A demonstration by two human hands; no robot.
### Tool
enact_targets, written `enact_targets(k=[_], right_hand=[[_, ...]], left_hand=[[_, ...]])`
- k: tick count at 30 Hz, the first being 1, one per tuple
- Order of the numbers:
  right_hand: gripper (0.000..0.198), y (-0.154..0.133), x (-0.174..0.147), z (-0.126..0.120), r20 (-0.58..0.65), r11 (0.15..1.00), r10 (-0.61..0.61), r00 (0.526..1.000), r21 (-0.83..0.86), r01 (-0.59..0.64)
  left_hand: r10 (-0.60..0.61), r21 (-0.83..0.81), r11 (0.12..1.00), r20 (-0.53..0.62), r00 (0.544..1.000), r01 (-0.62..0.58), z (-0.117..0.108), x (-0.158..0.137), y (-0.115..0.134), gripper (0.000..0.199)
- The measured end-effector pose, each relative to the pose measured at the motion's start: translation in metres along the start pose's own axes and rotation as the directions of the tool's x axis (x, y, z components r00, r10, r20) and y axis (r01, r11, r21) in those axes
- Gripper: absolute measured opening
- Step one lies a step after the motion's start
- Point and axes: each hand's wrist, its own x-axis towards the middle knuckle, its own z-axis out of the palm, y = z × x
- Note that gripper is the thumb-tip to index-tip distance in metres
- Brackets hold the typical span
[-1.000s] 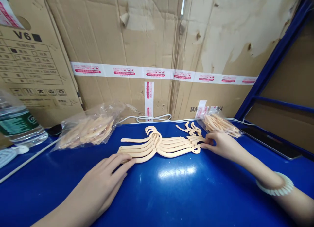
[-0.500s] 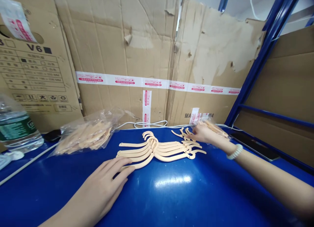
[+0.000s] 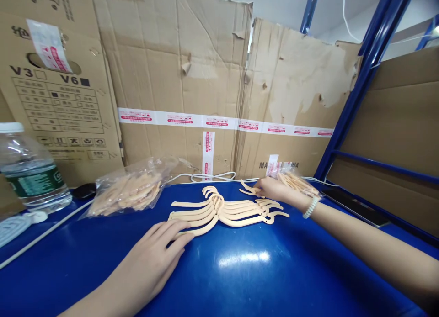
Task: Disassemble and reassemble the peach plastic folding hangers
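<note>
Several beige clothes hangers [image 3: 236, 222] lie in an overlapping row on the blue table [image 3: 247, 285], their hooks toward the back. Resting on the left ends of the front hangers is my left hand [image 3: 156, 253], its fingers stretched out and holding nothing firmly. Behind the right end of the row, my right hand [image 3: 276, 190] has its fingers bent down around a slim curved beige piece [image 3: 247, 187]; the fingertips are partly hidden. More short curved pieces stick out at the row's right end. A clear bag of slim beige pieces [image 3: 297, 182] lies just beyond my right wrist.
At the left are a plastic bag of beige pieces [image 3: 126, 193], a water bottle [image 3: 34, 180], a black object [image 3: 84, 190] and a white cable [image 3: 51, 232]. A dark flat device [image 3: 356, 208] lies far right. Cardboard sheets [image 3: 185, 143] stand along the back.
My right hand has moved a little left among the curved pieces behind the row. My left hand stays on the hangers. The camera view has shifted slightly.
</note>
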Motion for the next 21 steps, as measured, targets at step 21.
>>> enact_targets(k=[21], right_hand=[[0.056,-0.041,-0.045,0.023,-0.391,0.925,-0.317,0.864,0.073,0.373]], left_hand=[[-0.168,-0.040,0.984,0.119,0.979,0.173,-0.005,-0.002,0.011,0.045]])
